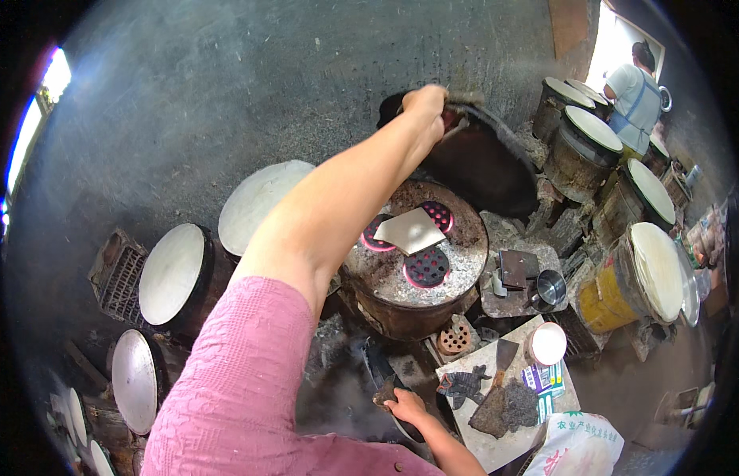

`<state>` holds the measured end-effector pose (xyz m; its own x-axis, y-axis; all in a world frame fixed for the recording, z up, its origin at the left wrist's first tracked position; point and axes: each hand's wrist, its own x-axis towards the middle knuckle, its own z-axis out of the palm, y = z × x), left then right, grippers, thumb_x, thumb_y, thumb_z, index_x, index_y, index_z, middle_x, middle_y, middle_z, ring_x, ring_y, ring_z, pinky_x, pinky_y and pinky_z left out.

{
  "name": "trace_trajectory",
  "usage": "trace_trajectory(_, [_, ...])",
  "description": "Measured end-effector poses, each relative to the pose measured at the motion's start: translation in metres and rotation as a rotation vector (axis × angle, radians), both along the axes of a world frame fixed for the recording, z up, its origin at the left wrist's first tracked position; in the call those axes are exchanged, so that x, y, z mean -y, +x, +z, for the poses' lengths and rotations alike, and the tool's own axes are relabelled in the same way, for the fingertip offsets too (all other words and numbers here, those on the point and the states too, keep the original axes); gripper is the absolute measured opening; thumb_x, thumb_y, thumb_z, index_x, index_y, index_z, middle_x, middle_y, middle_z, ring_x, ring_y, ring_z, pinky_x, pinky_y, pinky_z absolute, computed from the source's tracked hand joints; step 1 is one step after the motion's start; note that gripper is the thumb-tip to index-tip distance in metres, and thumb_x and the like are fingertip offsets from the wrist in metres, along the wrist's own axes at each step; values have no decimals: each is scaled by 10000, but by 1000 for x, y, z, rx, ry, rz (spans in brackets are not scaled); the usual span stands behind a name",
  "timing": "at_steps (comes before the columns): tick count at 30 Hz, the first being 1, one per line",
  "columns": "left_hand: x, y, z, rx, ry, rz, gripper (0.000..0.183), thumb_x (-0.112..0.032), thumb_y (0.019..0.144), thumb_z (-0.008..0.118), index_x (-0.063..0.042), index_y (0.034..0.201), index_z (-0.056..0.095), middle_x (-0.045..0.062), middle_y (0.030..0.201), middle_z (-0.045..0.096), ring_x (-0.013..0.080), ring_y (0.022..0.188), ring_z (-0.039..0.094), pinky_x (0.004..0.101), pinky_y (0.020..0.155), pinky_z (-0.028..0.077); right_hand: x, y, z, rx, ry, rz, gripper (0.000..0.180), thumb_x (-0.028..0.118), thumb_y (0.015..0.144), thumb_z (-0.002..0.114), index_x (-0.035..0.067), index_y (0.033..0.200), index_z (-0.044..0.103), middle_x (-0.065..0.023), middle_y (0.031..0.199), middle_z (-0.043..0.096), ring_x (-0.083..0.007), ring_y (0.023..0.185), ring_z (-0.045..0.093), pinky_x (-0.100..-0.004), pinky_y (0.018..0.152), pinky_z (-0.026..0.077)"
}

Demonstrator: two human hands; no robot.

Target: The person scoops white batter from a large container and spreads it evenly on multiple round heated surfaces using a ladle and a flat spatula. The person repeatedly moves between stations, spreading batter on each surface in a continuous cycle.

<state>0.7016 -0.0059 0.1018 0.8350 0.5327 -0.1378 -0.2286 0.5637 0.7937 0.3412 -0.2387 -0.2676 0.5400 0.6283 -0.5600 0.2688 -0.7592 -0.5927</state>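
My left hand (426, 110) reaches far forward, gripping the near-left edge of a large dark round pan (479, 163), which is tilted and blurred beyond the stove. Below it stands a round coal stove (387, 291) with glowing honeycomb briquettes (426, 266) showing in its top and a bent metal plate (410, 231) lying over their middle. Low in the view, my right hand (407, 406) holds a dark brown pad (384, 392) against the rim of another black curved pan (378, 366), mostly hidden by the hand and my body.
Drum stoves with pale round tops (172, 275) stand left and right. A board (465, 363) at right holds a scraper (505, 357), a glove (463, 385), cloths (518, 406) and a white bowl (548, 343). A metal cup (550, 287) sits behind. A person in an apron (634, 104) stands far right.
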Motion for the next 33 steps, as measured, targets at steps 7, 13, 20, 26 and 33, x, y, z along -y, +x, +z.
trace_trajectory(7, [-38,-104,-87,-42,-242,-155,83,-68,878,513,1,923,511,135,909,562,236,771,585,352,700,532,7,1,4,-41,-33,38,390,345,822,616,27,1040,555,-197,1103,604,-376,1054,553,-471,854,453])
trace_trajectory(13, [-45,-243,-171,-329,-257,6,104,-132,924,514,-59,998,516,100,950,592,164,690,538,288,572,478,13,7,-1,18,83,75,325,310,807,631,10,910,562,-224,979,625,-398,947,586,-477,793,464])
trace_trajectory(20, [-32,-293,-246,-456,-353,185,121,-125,932,499,-19,992,502,115,1018,513,281,931,542,437,899,467,11,0,-4,38,130,110,360,326,786,649,-3,906,563,-241,943,621,-415,931,581,-473,785,459])
trace_trajectory(26, [-19,-364,-205,-258,-97,305,83,-140,950,479,-94,1009,517,20,904,588,157,819,568,332,762,468,6,-12,3,33,60,154,373,322,774,657,3,955,588,-232,968,628,-403,950,584,-462,804,463])
trace_trajectory(33, [-31,-558,-217,-396,37,437,49,-123,917,539,-75,922,534,25,990,597,150,887,582,330,765,489,-32,-27,14,105,17,264,501,347,766,665,-1,1117,585,-253,1073,604,-397,1029,570,-427,884,457])
